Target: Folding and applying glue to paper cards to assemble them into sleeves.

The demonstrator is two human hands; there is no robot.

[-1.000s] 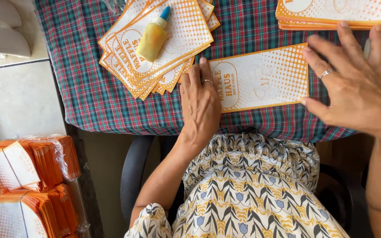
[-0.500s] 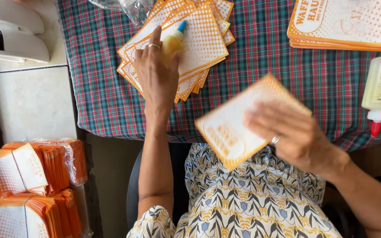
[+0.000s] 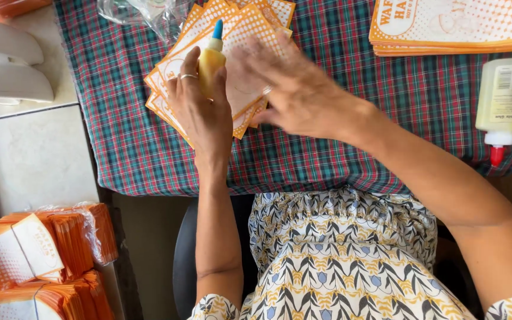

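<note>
On plaid cloth (image 3: 339, 136), left hand (image 3: 200, 112) gripping glue bottle (image 3: 211, 62)

Matt printed paper sleeves (image 3: 241, 35) lie on a woven plaid cloth (image 3: 120, 136), beside a smooth, glossy plastic glue bottle (image 3: 211, 65) and crinkled clear plastic wrap (image 3: 143, 15).

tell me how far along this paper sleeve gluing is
Done: bundles of folded orange sleeves sit stacked at lower left. In hand: the left hand grips a small yellow glue bottle, and the right hand rests on the fanned pile of flat sheets. Left: that pile and another flat stack at top right.
</note>
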